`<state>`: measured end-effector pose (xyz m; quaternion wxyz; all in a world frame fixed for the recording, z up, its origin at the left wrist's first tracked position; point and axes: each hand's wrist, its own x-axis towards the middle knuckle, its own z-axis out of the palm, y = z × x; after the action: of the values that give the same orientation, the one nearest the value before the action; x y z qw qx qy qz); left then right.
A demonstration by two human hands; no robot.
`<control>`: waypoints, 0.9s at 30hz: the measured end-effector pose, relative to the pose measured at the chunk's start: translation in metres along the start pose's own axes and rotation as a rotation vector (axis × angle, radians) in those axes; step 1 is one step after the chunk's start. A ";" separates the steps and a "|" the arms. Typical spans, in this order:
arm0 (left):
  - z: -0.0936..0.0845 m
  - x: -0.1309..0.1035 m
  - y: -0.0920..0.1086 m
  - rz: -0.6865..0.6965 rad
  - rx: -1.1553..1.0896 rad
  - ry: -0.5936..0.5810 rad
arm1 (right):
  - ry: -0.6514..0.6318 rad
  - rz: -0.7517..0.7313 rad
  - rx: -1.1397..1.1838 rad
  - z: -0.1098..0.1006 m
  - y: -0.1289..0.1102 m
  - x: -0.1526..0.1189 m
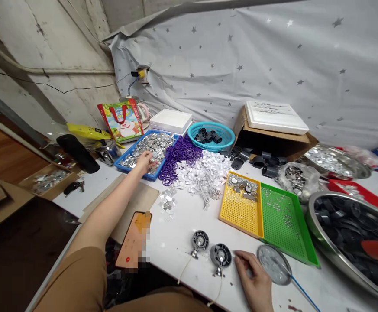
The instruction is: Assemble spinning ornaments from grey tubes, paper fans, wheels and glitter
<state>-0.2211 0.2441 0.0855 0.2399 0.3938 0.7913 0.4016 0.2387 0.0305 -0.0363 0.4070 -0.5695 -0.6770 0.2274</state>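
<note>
My left hand (145, 164) reaches into a blue tray (119, 165) of small shiny metal pieces (150, 146). Its fingers are bent together among the pieces; whatever they pinch is too small to make out. On the white table rests my right hand (254, 277), loosely curled, with a gap between thumb and fingers and nothing visible in it. Just left of its fingertips lies a round black wheel-like part (221, 255) with a metal fitting and a pale cord. A similar round part (200, 241) with a cord lies farther left.
Purple rings (179, 154) and white strips (205, 171) are heaped mid-table. Yellow (237, 212) and green (289, 234) perforated trays stand right, beside a steel bowl (315, 225) of black parts. A round dish (273, 263) adjoins my right hand; a phone (132, 242) lies left.
</note>
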 end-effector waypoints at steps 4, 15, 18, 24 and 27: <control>0.001 -0.075 -0.009 -0.004 -0.297 -0.197 | 0.002 0.081 0.033 -0.002 0.004 0.001; 0.050 -0.281 -0.030 -0.197 -0.959 -0.633 | -0.188 -0.019 0.330 0.003 -0.115 0.041; 0.062 -0.310 -0.027 -0.218 -0.989 -0.672 | -0.317 -0.037 0.329 0.013 -0.133 0.040; 0.063 -0.336 -0.037 -0.047 -0.796 -0.749 | -0.267 0.021 0.253 -0.005 -0.115 0.040; 0.065 -0.344 -0.048 0.154 -0.530 -0.827 | -0.243 0.028 0.090 -0.022 -0.098 0.046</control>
<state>0.0011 -0.0257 0.0311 0.5954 0.5027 0.4690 0.4156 0.1978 0.0468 0.0655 0.3439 -0.5283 -0.7024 0.3304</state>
